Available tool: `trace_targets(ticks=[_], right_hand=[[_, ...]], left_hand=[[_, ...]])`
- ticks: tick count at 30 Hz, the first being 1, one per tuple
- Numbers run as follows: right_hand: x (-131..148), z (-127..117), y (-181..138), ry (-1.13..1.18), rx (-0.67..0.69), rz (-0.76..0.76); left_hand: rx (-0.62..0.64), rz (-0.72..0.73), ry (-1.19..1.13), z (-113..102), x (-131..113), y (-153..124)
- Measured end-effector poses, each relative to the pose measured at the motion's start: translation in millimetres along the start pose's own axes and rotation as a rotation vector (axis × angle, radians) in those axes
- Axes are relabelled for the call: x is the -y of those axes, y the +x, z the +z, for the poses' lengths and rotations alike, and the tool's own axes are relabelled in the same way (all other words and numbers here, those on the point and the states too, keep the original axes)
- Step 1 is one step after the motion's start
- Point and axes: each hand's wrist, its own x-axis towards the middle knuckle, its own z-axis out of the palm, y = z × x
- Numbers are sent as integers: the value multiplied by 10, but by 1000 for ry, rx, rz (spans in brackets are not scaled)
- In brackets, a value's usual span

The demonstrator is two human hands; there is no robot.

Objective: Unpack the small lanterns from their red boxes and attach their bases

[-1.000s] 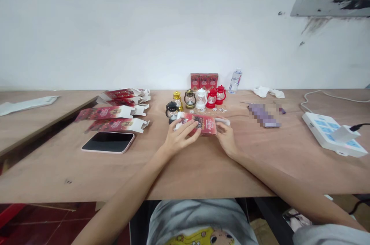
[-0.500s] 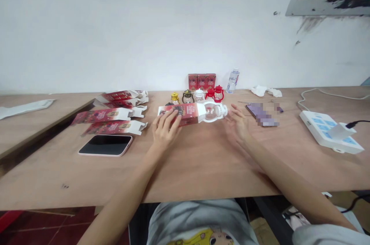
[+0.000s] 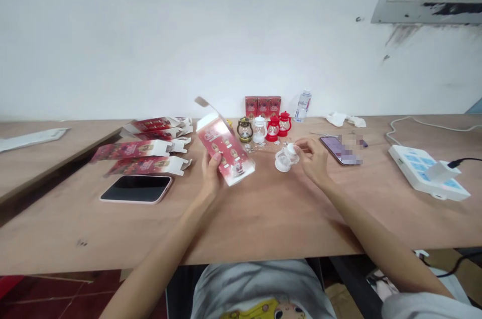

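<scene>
My left hand [image 3: 210, 174] grips a red printed carton [image 3: 226, 148], tilted with its open flap pointing up and to the left. My right hand [image 3: 314, 159] is closed on a small white toy lantern [image 3: 286, 157] held just above the wooden table [image 3: 263, 213], to the right of the carton. Behind them stand several small lanterns: a dark one [image 3: 244, 129], a white one [image 3: 258, 129] and two red ones [image 3: 278, 125].
Flat red cartons [image 3: 143, 150] lie at the left with a dark phone [image 3: 136, 189] in front. Three red boxes [image 3: 263, 105] and a water bottle [image 3: 303, 105] stand by the wall. Another phone [image 3: 340, 148] and a white power strip [image 3: 427, 172] lie at the right.
The white lantern has come out of the carton. My left hand tipped the carton upright with its flap open, and my right hand closed on the lantern.
</scene>
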Motion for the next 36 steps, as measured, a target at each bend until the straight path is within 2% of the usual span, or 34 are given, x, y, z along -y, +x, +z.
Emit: trace_targets(ticks=[3,7,9,14,16,19,21,24,26,31,36], right_hand=[[3,30,-54,-170,18,-73],[51,91,-165,-383,-27,-300],[140,139,-277,-394,-42,-438],[408,285,-590,-328,72,-841],[460,323,-652,-351,111,-909],[472,335,-661,-386,105,-920],[464,326,-637,-392,89,-918],[471,317,-607,-395,138,-860],[488,322,-601,-404,163,-812],[498,340,-621,-450,101,-754],[469,335,-645,-401,143,-713]], left_hand=[[44,-238,-181,97,-73,-81],[36,-224,-257,152,-142,-92],[41,-231,-247,144,-118,-76],[138,-360,-142,81,54,-85],[175,-394,-94,53,113,-98],[191,-383,-62,20,147,-96],[169,-348,-35,7,138,-82],[120,-284,37,10,109,-71],[108,-207,108,25,93,-83],[131,-10,275,71,61,-150],[126,18,275,53,68,-130]])
